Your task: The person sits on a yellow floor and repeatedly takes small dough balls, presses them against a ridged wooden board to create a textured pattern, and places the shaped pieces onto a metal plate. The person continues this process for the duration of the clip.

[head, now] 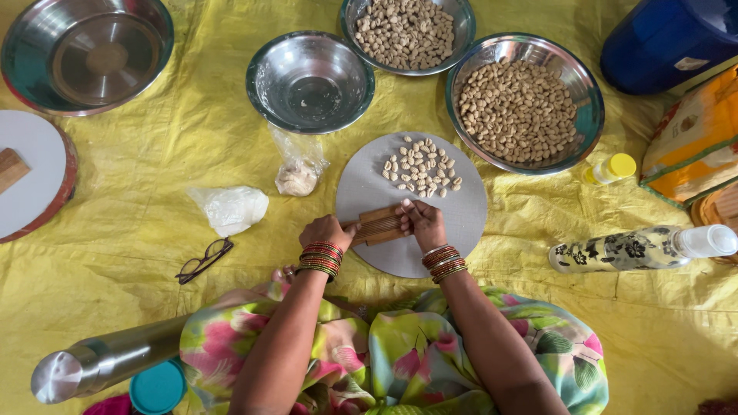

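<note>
A person's left hand [327,231] is gripping the ridged wooden paddle [378,226] at its left end, steadying it on the round grey board [461,215]. The right hand [423,222] is pressing curled fingertips onto its right end. The paddle is lying crosswise between both hands, shaped dough pieces [422,167] just beyond.

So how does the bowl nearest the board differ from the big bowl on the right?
The near bowl is empty but for a faint residue; the right bowl is filled with small ridged beige dough pieces. The near bowl is smaller and deeper-looking; the right bowl is wider. The near bowl stands clear of the round board, while the right bowl's rim meets the board's edge. Both are round shiny steel, upright on the yellow sheet.
</note>
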